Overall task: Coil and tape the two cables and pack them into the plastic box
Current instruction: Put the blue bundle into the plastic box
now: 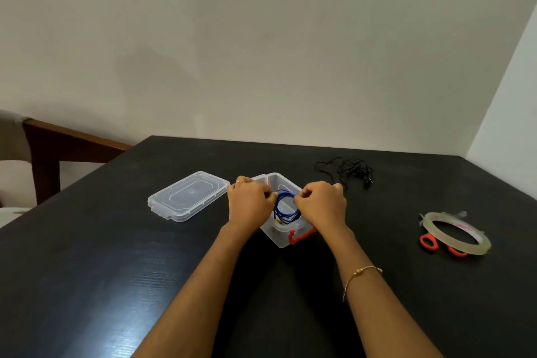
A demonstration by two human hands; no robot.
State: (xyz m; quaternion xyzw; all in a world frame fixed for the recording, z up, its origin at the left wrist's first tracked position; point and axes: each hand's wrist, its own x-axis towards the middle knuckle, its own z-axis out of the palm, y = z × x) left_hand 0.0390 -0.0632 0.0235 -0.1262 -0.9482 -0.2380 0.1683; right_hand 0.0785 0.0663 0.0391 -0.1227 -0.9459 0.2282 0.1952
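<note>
A clear plastic box with an orange latch stands open in the middle of the dark table. A coiled blue cable sits in its opening. My left hand pinches the coil's left side over the box. On the coil's right side, my right hand pinches it with curled fingers. A black cable lies loose and tangled on the table behind and to the right of the box. A roll of clear tape rests at the right, on top of orange-handled scissors.
The box's clear lid lies flat to the left of the box. A wooden chair stands beyond the table's left edge. A pale wall runs close behind the table.
</note>
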